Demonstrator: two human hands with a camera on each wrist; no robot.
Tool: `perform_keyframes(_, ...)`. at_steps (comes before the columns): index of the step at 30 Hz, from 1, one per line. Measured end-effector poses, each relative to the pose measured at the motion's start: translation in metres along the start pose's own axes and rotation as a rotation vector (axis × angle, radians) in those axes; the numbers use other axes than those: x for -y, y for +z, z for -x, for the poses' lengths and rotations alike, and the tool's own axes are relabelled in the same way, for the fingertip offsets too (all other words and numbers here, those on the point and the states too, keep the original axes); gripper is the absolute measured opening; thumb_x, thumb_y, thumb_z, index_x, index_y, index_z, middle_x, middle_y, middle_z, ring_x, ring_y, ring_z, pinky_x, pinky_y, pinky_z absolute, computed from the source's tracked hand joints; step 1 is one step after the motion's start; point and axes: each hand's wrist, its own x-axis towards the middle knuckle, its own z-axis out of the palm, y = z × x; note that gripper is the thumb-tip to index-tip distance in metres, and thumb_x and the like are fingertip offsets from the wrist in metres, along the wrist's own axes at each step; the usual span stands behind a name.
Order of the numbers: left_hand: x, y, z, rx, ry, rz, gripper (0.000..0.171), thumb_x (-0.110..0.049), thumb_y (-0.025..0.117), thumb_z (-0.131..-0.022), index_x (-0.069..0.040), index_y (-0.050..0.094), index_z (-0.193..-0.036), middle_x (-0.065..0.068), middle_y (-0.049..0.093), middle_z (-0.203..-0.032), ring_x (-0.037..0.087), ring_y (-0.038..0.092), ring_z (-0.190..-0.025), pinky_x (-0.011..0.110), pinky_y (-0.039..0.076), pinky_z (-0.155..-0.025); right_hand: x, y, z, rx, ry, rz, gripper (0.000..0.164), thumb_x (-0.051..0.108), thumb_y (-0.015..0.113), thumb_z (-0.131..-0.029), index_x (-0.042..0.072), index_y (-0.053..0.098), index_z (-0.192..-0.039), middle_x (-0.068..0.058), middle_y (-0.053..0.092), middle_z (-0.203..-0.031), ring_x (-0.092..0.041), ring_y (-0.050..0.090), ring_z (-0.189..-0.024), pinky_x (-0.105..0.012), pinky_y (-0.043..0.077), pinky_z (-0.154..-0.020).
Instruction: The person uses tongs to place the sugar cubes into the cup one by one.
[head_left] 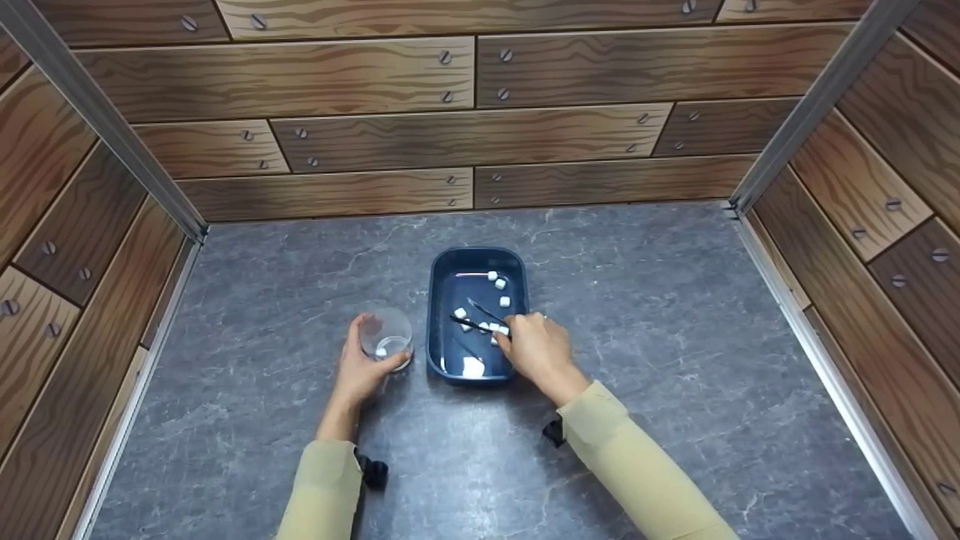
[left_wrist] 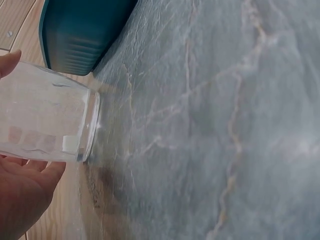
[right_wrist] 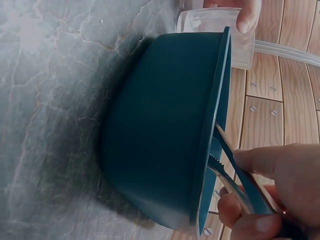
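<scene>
My left hand (head_left: 363,369) holds a clear plastic cup (head_left: 387,327) between thumb and fingers, left of a dark blue basin (head_left: 430,352). In the left wrist view one white cube (left_wrist: 70,143) lies at the bottom of the cup. My right hand (head_left: 541,346) grips a pair of dark tongs (right_wrist: 250,187) over the basin's right rim. The tong tips reach down into the basin, their two arms apart, among several small white cubes (head_left: 505,301). In the right wrist view the basin wall hides the tips.
The basin stands on a grey marbled tabletop (head_left: 645,300). Wood-patterned panels (head_left: 375,142) enclose the back and both sides, with metal strips (head_left: 832,375) along the edges. Light reflects off the basin's floor near its front.
</scene>
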Motion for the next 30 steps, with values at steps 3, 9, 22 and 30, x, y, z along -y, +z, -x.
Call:
perform_keyframes(3,0.001,0.000,-0.001,0.004,0.015,0.008,0.092,-0.013,0.088,-0.072,-0.001,0.034,-0.144,0.021,0.048,-0.140,0.034,0.039,-0.133,0.047,0.029,-0.111,0.001,0.001,-0.002,-0.001,0.008,-0.003,0.025,0.034,0.069,-0.091,0.011,0.072,-0.083,-0.013,0.070,-0.077,-0.033,0.066,-0.067,-0.050,0.051,-0.054)
perform_keyframes(9,0.003,0.000,-0.002,0.001,0.038,-0.001,0.088,-0.014,0.088,-0.072,-0.002,0.036,-0.142,0.021,0.049,-0.138,0.034,0.041,-0.132,0.048,0.030,-0.110,0.003,0.002,-0.006,-0.008,0.001,-0.010,0.026,0.032,0.071,-0.090,0.010,0.069,-0.076,-0.012,0.068,-0.073,-0.034,0.066,-0.066,-0.050,0.051,-0.052)
perform_keyframes(22,0.004,0.000,-0.002,0.007,0.052,0.015,0.088,-0.013,0.088,-0.072,-0.001,0.035,-0.142,0.023,0.048,-0.139,0.035,0.040,-0.132,0.048,0.029,-0.111,0.004,0.004,-0.013,0.029,0.029,0.010,0.026,0.032,0.071,-0.089,0.010,0.070,-0.075,-0.014,0.069,-0.074,-0.034,0.066,-0.065,-0.051,0.052,-0.053)
perform_keyframes(30,-0.017,-0.001,0.006,0.014,0.043,0.032,0.086,-0.004,0.084,-0.074,0.006,0.033,-0.142,0.031,0.044,-0.139,0.043,0.038,-0.132,0.053,0.028,-0.111,0.003,0.006,-0.018,0.045,0.039,0.020,0.028,0.031,0.072,-0.089,0.009,0.069,-0.073,-0.015,0.069,-0.076,-0.034,0.066,-0.066,-0.051,0.052,-0.053)
